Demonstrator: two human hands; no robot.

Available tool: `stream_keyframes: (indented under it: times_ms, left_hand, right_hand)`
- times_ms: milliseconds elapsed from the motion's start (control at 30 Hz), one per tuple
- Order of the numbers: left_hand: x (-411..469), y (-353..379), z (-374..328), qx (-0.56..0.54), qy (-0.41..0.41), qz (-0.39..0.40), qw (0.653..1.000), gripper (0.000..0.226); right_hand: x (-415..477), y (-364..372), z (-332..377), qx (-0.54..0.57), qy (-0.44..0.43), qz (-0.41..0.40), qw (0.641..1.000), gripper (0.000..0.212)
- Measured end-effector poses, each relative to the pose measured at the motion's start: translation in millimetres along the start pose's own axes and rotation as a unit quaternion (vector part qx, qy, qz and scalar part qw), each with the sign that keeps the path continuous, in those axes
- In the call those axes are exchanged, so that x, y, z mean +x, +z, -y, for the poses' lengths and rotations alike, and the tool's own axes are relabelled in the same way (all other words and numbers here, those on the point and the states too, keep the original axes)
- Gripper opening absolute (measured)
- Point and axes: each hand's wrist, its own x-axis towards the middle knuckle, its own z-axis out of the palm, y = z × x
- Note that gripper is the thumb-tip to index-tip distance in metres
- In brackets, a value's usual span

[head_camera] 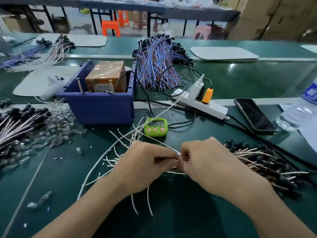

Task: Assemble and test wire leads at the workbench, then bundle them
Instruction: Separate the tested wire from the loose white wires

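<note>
1. left hand [145, 162] and right hand [205, 162] are close together low over the green counter [171, 217], fingertips almost meeting.
2. both hands are curled and pinch the same small bunch of white wire leads [135, 136]; bare copper-pink ends show right at the pinch, between the two thumbs.
3. the loose ends of those leads fan out past the left hand, up and to its left, and a couple of strands hang toward the person under the left wrist.
4. just to the right of the right hand is a heap of leads with black connectors [262, 160], lying on the counter and touching the right wrist area.
5. beyond the hands, just past the fan of leads, is a green timer [155, 126]; its digits are too blurred to read.
6. further out and left of the hands is a blue bin [103, 107] holding an orange-brown box [106, 74].
7. out and right of the hands is a white power strip [205, 106] with plugs in it; a dark phone [253, 115] lies flat to its right.
8. well to the left of the left hand is a second pile of black-tipped leads [18, 124], with clear small parts [58, 124] beside it.
9. far beyond the hands is a big bundle of blue and purple wires [157, 66].
</note>
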Motion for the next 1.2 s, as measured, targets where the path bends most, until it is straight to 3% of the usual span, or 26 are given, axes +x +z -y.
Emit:
stream_keyframes:
  times_ms: [167, 367, 533, 667, 767, 867, 967, 1033, 1100, 1200]
  left_hand:
    - [1, -6, 6, 0.008, -0.035, -0.064, 0.997, 0.023]
    - [0, -10, 11, 0.044, -0.042, -0.057, 0.997, 0.010]
    - [-2, -11, 11, 0.049, -0.052, -0.066, 0.995, 0.011]
    - [-2, -12, 9, 0.060, -0.049, -0.044, 0.996, 0.052]
    - [-2, -12, 7, 0.093, -0.019, 0.079, 0.992, 0.083]
    - [-1, -6, 9, 0.141, 0.009, 0.150, 0.979, 0.094]
    - [-1, -5, 11, 0.135, 0.024, 0.142, 0.980, 0.081]
    - [0, -5, 14, 0.135, 0.027, 0.115, 0.984, 0.071]
    - [0, -5, 18, 0.129, 0.001, 0.076, 0.989, 0.068]
    - [0, -5, 24, 0.135, -0.032, 0.047, 0.989, 0.073]
  right_hand:
    - [-10, 2, -29, 0.049, -0.015, -0.050, 0.997, 0.012]
    - [-25, -9, -70, 0.040, 0.090, -0.191, 0.977, 0.016]
    - [-33, 15, -91, 0.031, 0.092, -0.248, 0.964, 0.022]
    - [-36, 40, -100, -0.016, 0.113, -0.276, 0.954, 0.018]
    - [-40, 52, -100, -0.050, 0.157, -0.247, 0.955, 0.024]
    - [-40, 50, -92, -0.029, 0.199, -0.216, 0.955, 0.038]
    - [-37, 40, -66, 0.087, 0.112, -0.188, 0.972, 0.051]
    - [-32, 42, -46, 0.158, 0.028, -0.094, 0.983, 0.070]
    - [-20, 51, -36, 0.138, -0.018, -0.021, 0.990, 0.094]
    - [-3, 65, -31, 0.070, -0.038, -0.012, 0.997, 0.089]
